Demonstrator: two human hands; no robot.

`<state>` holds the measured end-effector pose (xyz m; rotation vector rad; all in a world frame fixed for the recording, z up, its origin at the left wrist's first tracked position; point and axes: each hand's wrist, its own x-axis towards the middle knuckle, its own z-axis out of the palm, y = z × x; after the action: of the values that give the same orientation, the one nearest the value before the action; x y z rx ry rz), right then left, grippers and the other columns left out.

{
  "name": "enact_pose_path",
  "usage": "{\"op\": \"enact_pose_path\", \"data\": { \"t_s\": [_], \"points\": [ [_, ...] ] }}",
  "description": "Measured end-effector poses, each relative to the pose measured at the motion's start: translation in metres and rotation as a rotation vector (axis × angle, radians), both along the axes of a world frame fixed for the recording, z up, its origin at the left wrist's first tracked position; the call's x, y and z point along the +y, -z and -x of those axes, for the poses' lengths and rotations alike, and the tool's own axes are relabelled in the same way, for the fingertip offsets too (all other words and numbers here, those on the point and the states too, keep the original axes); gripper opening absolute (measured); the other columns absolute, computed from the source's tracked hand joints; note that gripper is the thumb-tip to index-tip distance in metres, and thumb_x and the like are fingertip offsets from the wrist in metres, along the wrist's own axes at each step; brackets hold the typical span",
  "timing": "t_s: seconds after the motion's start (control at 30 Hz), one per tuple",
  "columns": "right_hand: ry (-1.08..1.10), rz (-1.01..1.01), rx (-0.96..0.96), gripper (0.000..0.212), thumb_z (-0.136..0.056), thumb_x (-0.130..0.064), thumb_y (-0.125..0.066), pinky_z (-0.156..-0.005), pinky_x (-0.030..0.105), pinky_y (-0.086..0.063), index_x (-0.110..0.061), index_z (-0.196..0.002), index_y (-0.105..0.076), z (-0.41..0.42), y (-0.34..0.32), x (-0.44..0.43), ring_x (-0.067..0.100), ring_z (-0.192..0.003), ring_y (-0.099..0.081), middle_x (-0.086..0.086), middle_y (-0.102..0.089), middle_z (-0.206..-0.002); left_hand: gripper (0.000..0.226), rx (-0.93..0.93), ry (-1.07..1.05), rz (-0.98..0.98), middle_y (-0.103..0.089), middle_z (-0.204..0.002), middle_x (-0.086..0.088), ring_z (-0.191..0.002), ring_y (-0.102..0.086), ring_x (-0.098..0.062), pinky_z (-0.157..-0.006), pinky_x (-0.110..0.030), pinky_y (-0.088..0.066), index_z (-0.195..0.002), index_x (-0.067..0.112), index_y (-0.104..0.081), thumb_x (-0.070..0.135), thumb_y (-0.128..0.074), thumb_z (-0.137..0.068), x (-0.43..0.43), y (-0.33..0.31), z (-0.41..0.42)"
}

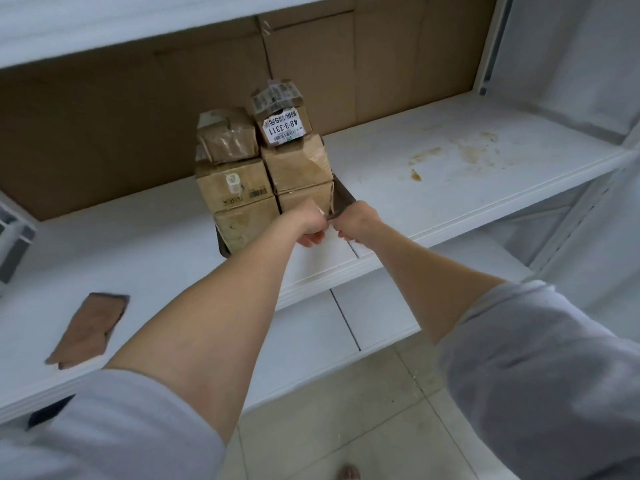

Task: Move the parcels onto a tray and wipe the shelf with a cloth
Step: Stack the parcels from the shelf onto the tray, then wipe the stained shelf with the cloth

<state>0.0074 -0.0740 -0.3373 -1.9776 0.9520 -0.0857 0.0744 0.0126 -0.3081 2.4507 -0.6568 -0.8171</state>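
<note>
You've got both hands — left hand (311,225), right hand (358,220) — gripping the tray (341,195) edge so the stacked parcels (263,168) slide off the stained shelf (450,174).

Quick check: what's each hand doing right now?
Left hand: closed on the near edge of the dark tray.
Right hand: closed on the same tray edge, beside the left.

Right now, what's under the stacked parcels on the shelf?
A dark tray: its edge shows to the right of the parcels and at the front-left corner. Both hands, left and right, grip its front edge. The tray's floor is hidden by the boxes.
</note>
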Motion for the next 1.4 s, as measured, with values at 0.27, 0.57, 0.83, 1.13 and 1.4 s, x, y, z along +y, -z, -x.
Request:
{"op": "enact_pose_path", "data": {
  "t_s": [0.27, 0.57, 0.83, 1.13, 1.4],
  "points": [
    [-0.165, -0.165, -0.026, 0.014, -0.091, -0.014, -0.058, -0.054, 0.023, -0.042, -0.007, -0.079, -0.059, -0.006, -0.001, 0.052, 0.014, -0.055, -0.054, 0.006, -0.062, -0.068, 0.014, -0.053, -0.131, -0.069, -0.057, -0.072, -0.005, -0.061, -0.056, -0.014, -0.061, -0.029, -0.050, -0.093, 0.007, -0.056, 0.007, -0.042, -0.094, 0.061, 0.001, 0.008],
    [-0.367, -0.217, 0.030, 0.011, -0.093, -0.012, -0.052, -0.043, 0.019, -0.035, -0.009, -0.086, -0.060, -0.039, -0.006, 0.130, 0.010, -0.051, -0.047, 0.005, -0.063, -0.073, 0.015, -0.154, -0.262, -0.204, -0.059, -0.093, -0.010, -0.078, -0.058, -0.021, -0.075, -0.034, -0.053, -0.105, 0.009, -0.054, 0.010, -0.045, -0.093, 0.139, 0.003, -0.012],
    [-0.421, -0.319, 0.042, 0.027, -0.092, -0.008, -0.054, -0.052, 0.022, -0.040, 0.004, -0.115, -0.062, -0.085, 0.001, 0.212, 0.014, -0.054, -0.050, 0.011, -0.064, -0.079, 0.030, -0.330, -0.394, -0.512, -0.051, -0.131, -0.013, -0.121, -0.046, -0.029, -0.098, -0.033, -0.037, -0.123, 0.005, -0.051, 0.014, -0.043, -0.095, 0.233, 0.012, -0.062],
    [-0.406, -0.349, 0.049, 0.025, -0.093, -0.009, -0.054, -0.052, 0.021, -0.044, 0.001, -0.113, -0.063, -0.106, 0.008, 0.237, 0.013, -0.055, -0.054, 0.007, -0.064, -0.073, 0.044, -0.193, -0.493, -0.676, -0.042, -0.139, -0.023, -0.126, -0.043, -0.039, -0.109, -0.046, -0.034, -0.131, 0.002, -0.046, 0.009, -0.046, -0.087, 0.293, 0.039, -0.097],
    [-0.363, -0.391, 0.055, 0.027, -0.094, -0.007, -0.052, -0.041, 0.013, -0.046, 0.002, -0.118, -0.061, -0.095, 0.009, 0.220, 0.013, -0.054, -0.055, 0.009, -0.062, -0.072, 0.017, -0.006, -0.440, -0.375, -0.060, -0.073, -0.012, -0.052, -0.055, -0.024, -0.049, -0.020, -0.042, -0.071, 0.010, -0.050, -0.002, -0.051, -0.084, 0.278, 0.025, -0.084]
  ]
}}
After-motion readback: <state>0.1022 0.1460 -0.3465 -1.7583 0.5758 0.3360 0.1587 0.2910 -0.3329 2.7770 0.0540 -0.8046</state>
